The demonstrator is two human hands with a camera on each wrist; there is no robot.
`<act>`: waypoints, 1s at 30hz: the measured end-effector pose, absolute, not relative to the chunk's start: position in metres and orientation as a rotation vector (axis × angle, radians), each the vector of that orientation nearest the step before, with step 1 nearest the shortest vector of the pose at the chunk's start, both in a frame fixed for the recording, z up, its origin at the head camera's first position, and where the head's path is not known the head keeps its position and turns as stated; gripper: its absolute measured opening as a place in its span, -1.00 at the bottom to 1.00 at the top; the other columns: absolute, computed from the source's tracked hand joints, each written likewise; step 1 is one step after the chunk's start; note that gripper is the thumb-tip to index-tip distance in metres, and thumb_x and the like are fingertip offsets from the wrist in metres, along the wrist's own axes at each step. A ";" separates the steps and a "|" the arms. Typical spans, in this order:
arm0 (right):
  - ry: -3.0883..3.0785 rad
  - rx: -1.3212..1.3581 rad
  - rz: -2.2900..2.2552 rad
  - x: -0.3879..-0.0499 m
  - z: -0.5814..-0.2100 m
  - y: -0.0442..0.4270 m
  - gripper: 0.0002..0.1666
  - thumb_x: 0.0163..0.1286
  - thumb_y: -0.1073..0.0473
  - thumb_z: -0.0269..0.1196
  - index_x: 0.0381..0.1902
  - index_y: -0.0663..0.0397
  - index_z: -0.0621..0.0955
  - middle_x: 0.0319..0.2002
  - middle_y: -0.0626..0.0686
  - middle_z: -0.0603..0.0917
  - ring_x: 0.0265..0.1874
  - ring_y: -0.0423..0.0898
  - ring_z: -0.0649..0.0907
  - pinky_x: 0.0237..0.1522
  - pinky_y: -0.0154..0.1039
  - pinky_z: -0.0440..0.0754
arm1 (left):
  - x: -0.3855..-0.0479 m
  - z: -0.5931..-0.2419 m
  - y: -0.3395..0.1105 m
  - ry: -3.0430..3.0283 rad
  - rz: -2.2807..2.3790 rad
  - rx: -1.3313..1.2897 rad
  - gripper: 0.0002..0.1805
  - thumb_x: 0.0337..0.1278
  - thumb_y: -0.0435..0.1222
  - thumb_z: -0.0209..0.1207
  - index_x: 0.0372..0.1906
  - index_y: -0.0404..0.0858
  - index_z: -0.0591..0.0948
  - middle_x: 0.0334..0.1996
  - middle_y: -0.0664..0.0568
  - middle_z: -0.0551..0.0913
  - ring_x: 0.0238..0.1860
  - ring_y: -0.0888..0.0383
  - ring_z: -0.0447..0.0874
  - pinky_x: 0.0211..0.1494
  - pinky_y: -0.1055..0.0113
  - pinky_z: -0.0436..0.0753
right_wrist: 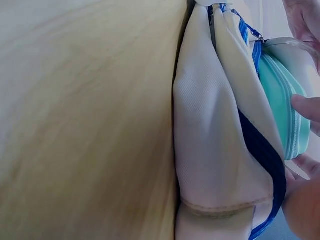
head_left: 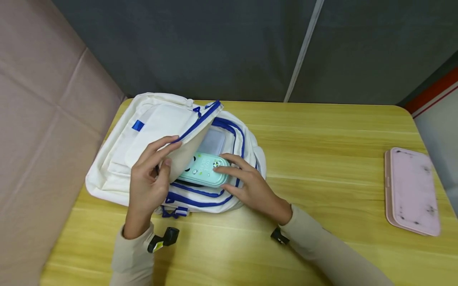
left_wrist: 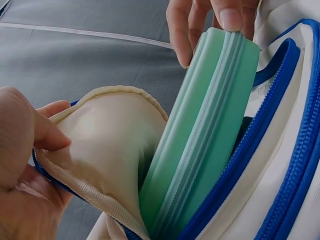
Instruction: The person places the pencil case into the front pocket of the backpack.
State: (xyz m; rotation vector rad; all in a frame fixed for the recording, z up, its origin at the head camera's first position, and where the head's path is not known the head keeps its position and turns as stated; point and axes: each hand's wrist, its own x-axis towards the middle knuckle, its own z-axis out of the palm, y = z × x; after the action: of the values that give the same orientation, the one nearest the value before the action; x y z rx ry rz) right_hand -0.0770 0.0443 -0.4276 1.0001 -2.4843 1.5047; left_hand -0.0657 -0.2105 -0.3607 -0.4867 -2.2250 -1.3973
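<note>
A white backpack with blue zips lies on the table, its front pocket unzipped. My left hand pinches the edge of the pocket flap between thumb and fingers and holds it raised. Partly inside the pocket is a mint-green zippered pencil case with small printed figures; its far end is hidden under the flap. My right hand grips the case's outer end, thumb on one side and fingers on the other. Behind the case, a pale translucent flat item shows in the pocket.
A pink flat case with dark specks lies at the right side of the wooden table. A dark curtain-like panel stands behind the table, and a pinkish padded wall borders the left.
</note>
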 end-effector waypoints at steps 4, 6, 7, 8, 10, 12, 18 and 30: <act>-2.479 1.004 1.528 -0.077 -0.427 0.042 -0.47 0.27 0.32 0.50 0.22 0.06 0.72 0.44 0.16 0.51 0.45 0.14 0.50 0.41 0.02 0.56 | -0.066 -0.361 -0.211 -2.231 -1.387 -0.488 -0.47 0.23 -0.77 0.00 0.13 -0.36 0.75 0.24 -0.10 0.68 -0.62 0.35 0.14 -0.61 0.50 0.15; -2.480 1.010 1.536 -0.077 -0.426 0.041 -0.45 0.29 0.32 0.49 0.24 0.06 0.70 0.45 0.15 0.50 0.46 0.13 0.50 0.41 0.01 0.55 | -0.065 -0.360 -0.210 -2.233 -1.383 -0.490 -0.48 0.23 -0.77 0.00 0.13 -0.37 0.75 0.24 -0.10 0.68 -0.61 0.35 0.14 -0.61 0.49 0.14; -2.482 1.011 1.537 -0.077 -0.425 0.040 -0.44 0.29 0.32 0.49 0.26 0.06 0.69 0.45 0.15 0.50 0.46 0.13 0.50 0.42 0.00 0.55 | -0.065 -0.360 -0.210 -2.232 -1.381 -0.492 -0.48 0.23 -0.77 0.00 0.13 -0.37 0.75 0.24 -0.11 0.68 -0.61 0.35 0.14 -0.61 0.50 0.14; -2.481 1.011 1.538 -0.077 -0.425 0.039 -0.43 0.30 0.32 0.48 0.28 0.07 0.67 0.45 0.14 0.50 0.46 0.12 0.50 0.43 -0.01 0.53 | -0.065 -0.360 -0.210 -2.232 -1.380 -0.494 -0.48 0.23 -0.77 0.00 0.13 -0.37 0.75 0.23 -0.11 0.68 -0.61 0.35 0.14 -0.61 0.50 0.14; -2.475 1.005 1.540 -0.078 -0.424 0.036 -0.41 0.30 0.31 0.48 0.29 0.09 0.64 0.45 0.14 0.51 0.45 0.11 0.50 0.45 -0.02 0.52 | -0.065 -0.361 -0.210 -2.228 -1.380 -0.495 -0.48 0.23 -0.77 0.01 0.13 -0.36 0.75 0.23 -0.11 0.68 -0.61 0.34 0.15 -0.60 0.50 0.15; -2.465 0.996 1.544 -0.078 -0.424 0.034 -0.42 0.30 0.32 0.48 0.27 0.14 0.62 0.44 0.15 0.52 0.45 0.10 0.51 0.47 -0.03 0.50 | -0.065 -0.361 -0.209 -2.223 -1.383 -0.497 -0.47 0.23 -0.77 0.01 0.13 -0.36 0.75 0.23 -0.11 0.69 -0.60 0.34 0.16 -0.60 0.50 0.16; -2.436 0.982 1.535 -0.079 -0.426 0.026 -0.54 0.27 0.33 0.50 0.09 0.19 0.61 0.42 0.18 0.54 0.41 0.11 0.55 0.46 -0.05 0.50 | -0.064 -0.361 -0.208 -2.218 -1.398 -0.510 -0.49 0.24 -0.77 0.00 0.13 -0.38 0.75 0.23 -0.13 0.68 -0.58 0.34 0.17 -0.60 0.50 0.18; -2.405 0.996 1.566 -0.083 -0.425 0.015 -0.60 0.26 0.34 0.50 0.01 0.20 0.60 0.40 0.22 0.55 0.41 0.14 0.56 0.48 -0.09 0.48 | -0.063 -0.361 -0.208 -2.239 -1.415 -0.498 -0.47 0.28 -0.75 0.00 0.17 -0.32 0.74 0.26 -0.07 0.67 -0.54 0.32 0.21 -0.58 0.49 0.22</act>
State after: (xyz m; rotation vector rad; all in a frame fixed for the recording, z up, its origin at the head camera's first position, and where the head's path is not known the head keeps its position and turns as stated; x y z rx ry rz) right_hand -0.0835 0.0145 -0.4250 0.9956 -2.4052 1.5656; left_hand -0.0634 -0.2083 -0.3608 -0.4982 -2.2389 -1.4153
